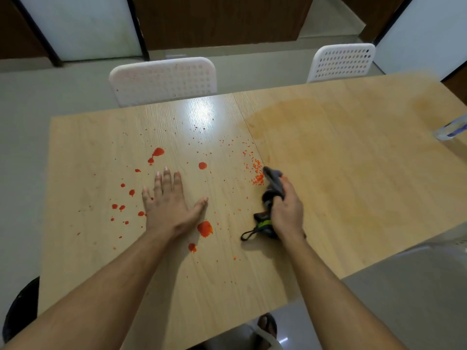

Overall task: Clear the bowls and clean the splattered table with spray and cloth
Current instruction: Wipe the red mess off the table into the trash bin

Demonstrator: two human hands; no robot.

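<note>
Splatters of red sauce (204, 228) lie thickest on the left half of the pale wood-grain table (353, 198), ringing the left hand (168, 203), which rests flat on the surface with fingers straight and spread, holding nothing. Right of it, a band of fine orange-red crumbs (256, 170) runs toward the table's centre seam. The right hand (288, 210) sits just beyond that band, fingers curled tightly round a bunched dark grey cloth (274, 184) whose black hanging loop trails toward the near edge. From the cloth, the remaining mess lies to the left; the bundle's long axis runs front to back, so a leftward sweep would probably meet the crumbs first, and the right hand is the one equipped for it. The table's right half shows only a dull orange smear. At the far right edge, a clear bottle with a blue label (451, 130) is cut off and blurred; whether it is the spray cannot be told. No bowls are visible.
</note>
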